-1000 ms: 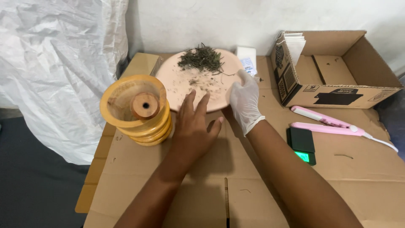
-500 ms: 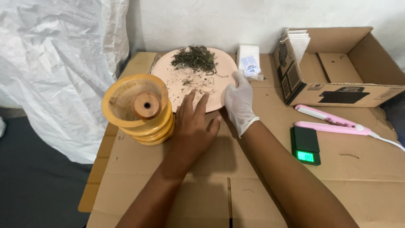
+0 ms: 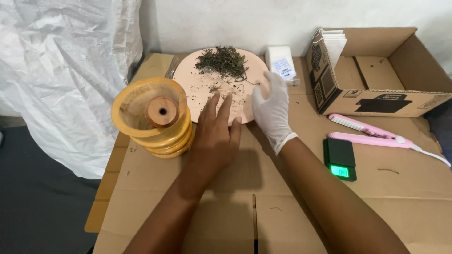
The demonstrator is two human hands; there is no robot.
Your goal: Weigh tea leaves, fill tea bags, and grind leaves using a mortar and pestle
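Observation:
A round pink plate (image 3: 197,82) lies at the back of the cardboard-covered table, with a heap of dried green herbs (image 3: 222,61) on its far side and crumbs scattered over it. My bare left hand (image 3: 215,136) rests flat on the cardboard, fingers spread and fingertips over the plate's near rim. My right hand (image 3: 272,110), in a white glove, is open with its fingers on the plate's right edge. Neither hand holds anything. A yellow wooden stack of rings with a centre peg (image 3: 155,117) stands just left of my left hand.
An open cardboard box (image 3: 381,80) holding white paper packets sits at the back right. A pink flat-iron tool (image 3: 367,131) and a small black digital scale (image 3: 340,159) lie at the right. A small white packet (image 3: 281,65) stands behind the plate. White plastic sheeting (image 3: 61,70) hangs on the left.
Both hands have slid a little forward onto the plate's near rim. The camera view has shifted slightly; the objects on the table stay put.

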